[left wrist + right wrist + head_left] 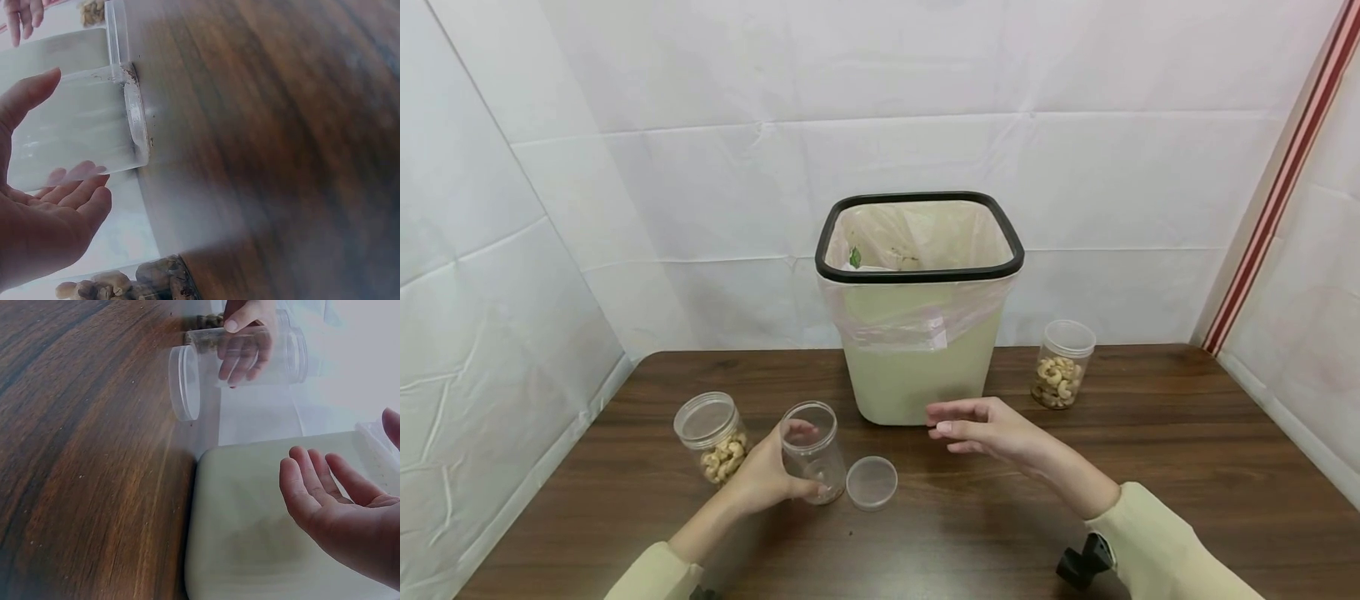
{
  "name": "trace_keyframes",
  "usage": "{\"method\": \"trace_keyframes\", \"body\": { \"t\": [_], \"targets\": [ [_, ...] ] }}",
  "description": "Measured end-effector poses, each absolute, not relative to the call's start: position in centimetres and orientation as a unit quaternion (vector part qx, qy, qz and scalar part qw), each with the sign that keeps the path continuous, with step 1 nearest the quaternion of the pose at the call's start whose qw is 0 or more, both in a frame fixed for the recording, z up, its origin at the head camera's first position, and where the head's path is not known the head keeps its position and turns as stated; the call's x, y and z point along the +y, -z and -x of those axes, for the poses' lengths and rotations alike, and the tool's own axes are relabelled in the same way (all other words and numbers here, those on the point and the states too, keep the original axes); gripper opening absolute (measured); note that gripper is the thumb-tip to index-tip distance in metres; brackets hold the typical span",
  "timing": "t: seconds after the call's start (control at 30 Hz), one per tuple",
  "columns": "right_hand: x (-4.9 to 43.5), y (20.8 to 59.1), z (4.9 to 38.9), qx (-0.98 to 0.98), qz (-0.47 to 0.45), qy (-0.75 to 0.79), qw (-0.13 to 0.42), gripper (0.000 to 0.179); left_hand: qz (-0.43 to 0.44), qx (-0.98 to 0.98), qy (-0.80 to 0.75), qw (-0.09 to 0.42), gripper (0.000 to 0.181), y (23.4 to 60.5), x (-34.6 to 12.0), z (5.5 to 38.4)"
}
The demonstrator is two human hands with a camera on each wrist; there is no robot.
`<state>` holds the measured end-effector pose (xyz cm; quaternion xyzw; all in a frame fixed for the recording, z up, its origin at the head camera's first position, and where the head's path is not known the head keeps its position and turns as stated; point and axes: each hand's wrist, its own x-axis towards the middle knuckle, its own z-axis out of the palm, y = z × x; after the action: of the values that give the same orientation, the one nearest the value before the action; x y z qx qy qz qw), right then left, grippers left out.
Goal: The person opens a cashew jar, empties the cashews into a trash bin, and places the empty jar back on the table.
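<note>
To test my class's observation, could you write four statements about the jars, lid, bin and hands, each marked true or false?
1. The left hand is around the jar nearest the loose lid. True.
2. The right hand is holding the loose lid. False: the right hand holds nothing, and the loose lid lies on the table.
3. Nuts are visible in two jars. True.
4. The bin is unlined. False: a plastic liner shows inside the bin.
</note>
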<state>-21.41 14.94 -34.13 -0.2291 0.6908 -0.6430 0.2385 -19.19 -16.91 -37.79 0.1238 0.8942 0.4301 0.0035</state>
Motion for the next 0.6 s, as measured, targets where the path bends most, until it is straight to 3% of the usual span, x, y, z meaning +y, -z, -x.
{"method": "trace_keyframes", "body": {
  "t": [0.6],
  "targets": [
    [13.8, 33.4, 21.6, 0.689, 0.222, 0.650, 0.232, 0.060, -0.128, 0.894, -0.430, -0.003, 0.069, 37.8, -16.7, 20.2]
  ]
}}
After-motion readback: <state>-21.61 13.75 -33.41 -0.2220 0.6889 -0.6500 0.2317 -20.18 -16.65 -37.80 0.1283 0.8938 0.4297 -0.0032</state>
